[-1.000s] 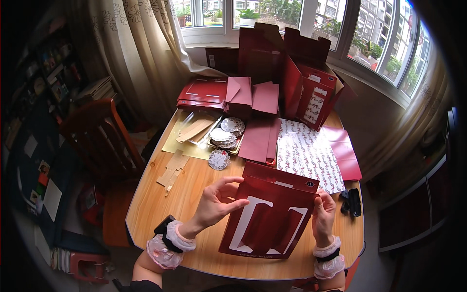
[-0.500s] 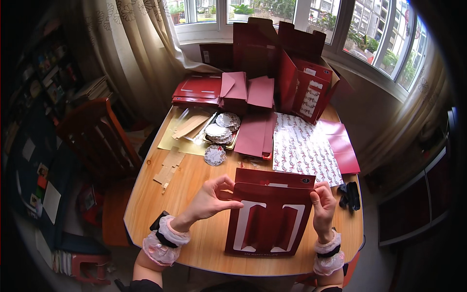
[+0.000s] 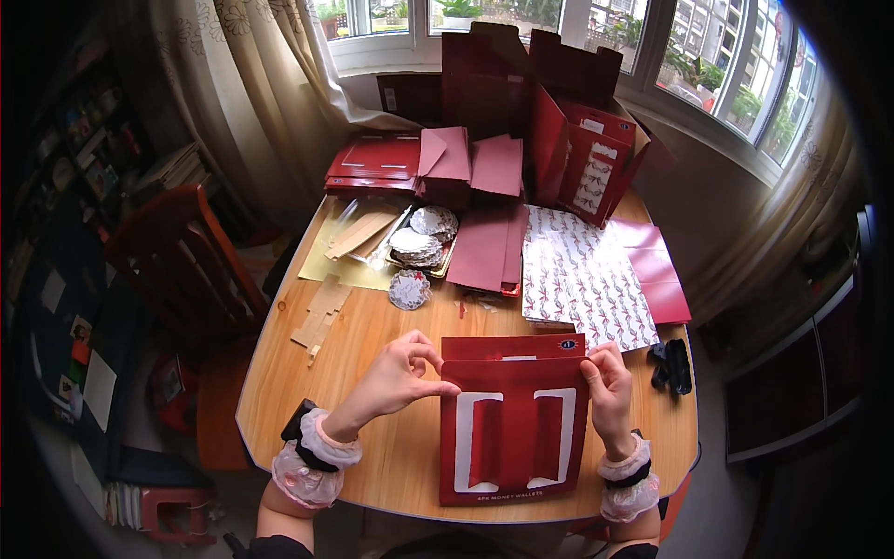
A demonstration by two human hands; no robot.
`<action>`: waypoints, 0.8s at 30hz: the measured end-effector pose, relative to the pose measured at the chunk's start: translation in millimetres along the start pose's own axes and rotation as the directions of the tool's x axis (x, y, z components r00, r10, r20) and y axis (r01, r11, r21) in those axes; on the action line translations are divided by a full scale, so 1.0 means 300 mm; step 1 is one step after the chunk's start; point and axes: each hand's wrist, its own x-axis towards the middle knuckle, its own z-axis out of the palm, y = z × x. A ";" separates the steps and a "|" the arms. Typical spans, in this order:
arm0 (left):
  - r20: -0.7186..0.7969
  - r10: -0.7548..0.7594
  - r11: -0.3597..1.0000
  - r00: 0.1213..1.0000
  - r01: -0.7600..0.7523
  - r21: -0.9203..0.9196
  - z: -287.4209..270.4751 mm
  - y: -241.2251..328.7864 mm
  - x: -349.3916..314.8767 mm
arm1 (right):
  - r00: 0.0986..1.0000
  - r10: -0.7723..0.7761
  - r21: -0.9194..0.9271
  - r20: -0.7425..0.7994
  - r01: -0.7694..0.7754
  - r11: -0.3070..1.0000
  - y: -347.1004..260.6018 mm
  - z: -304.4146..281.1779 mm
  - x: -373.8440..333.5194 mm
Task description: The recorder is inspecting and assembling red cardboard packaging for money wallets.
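Fingers nearly closed, the left hand (image 3: 396, 377) and right hand (image 3: 610, 393) are pinching opposite upper side edges of a flat red cardboard packet (image 3: 519, 424), holding it upright near the front edge of the pale wooden table (image 3: 279, 401) (plain wood is stretching leftward). White-framed windows (image 3: 494, 13) are curving behind.

Home interior, flower-patterned curtain (image 3: 251, 102), bay window (image 3: 574, 28), potted plants (image 3: 458, 10), wooden chair (image 3: 163, 247), crowded shelves (image 3: 93, 154)
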 end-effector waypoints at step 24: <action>0.021 -0.037 0.978 0.999 0.032 0.206 0.031 0.029 0.001 | 0.992 0.121 0.275 -0.042 -0.105 0.956 0.033 0.044 -0.016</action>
